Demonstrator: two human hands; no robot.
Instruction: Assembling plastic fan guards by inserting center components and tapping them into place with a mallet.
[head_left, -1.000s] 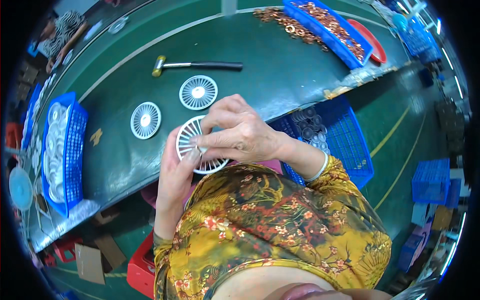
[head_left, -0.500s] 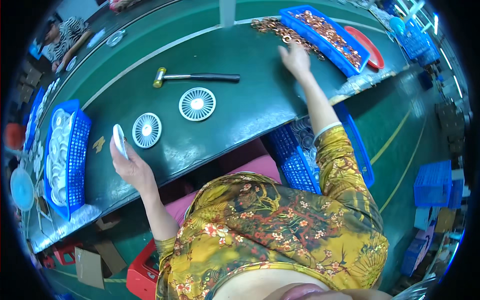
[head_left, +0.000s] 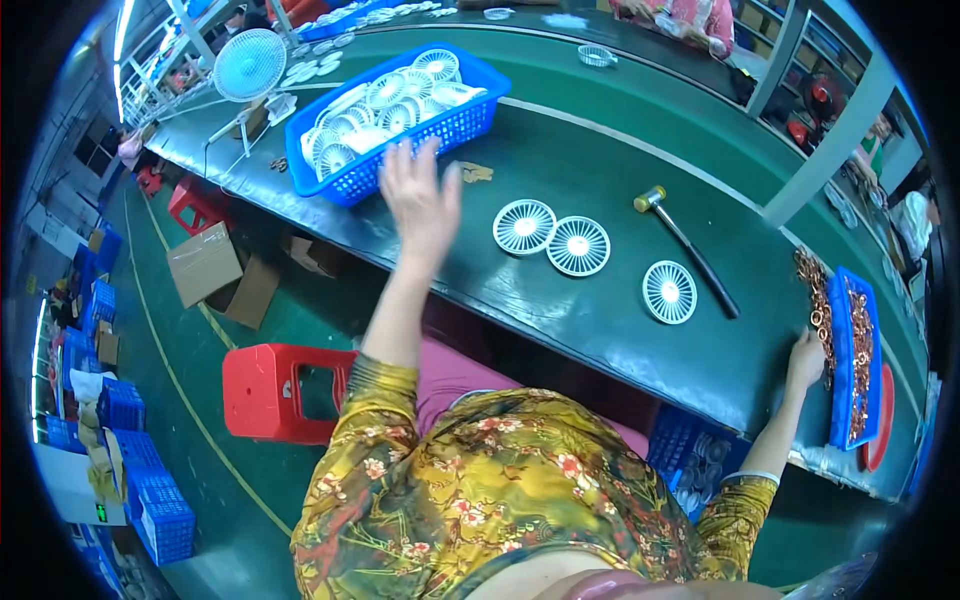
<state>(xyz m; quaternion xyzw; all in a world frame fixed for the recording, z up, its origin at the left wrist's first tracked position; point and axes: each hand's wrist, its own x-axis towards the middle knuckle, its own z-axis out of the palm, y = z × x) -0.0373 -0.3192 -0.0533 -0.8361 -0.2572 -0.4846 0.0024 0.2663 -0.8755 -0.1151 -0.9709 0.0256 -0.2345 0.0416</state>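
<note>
The left hand (head_left: 422,205), its grip spread apart, is hovering by the blue basket (head_left: 352,184) of white discs (head_left: 386,90), while the right hand (head_left: 806,358), grip impossible to tell, is resting beside copper rings (head_left: 817,316), both apparently flanking the surface (head_left: 540,288) for easy reach.

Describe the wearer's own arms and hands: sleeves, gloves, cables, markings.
Left hand and right hand: bare, no gloves visible. Left sleeve and right sleeve: mustard yellow with dark patches and a floral print, both ending short of the wrist. Pale band at the right cuff; bracelet or trim, can't tell. No cables visible on either arm.
</note>
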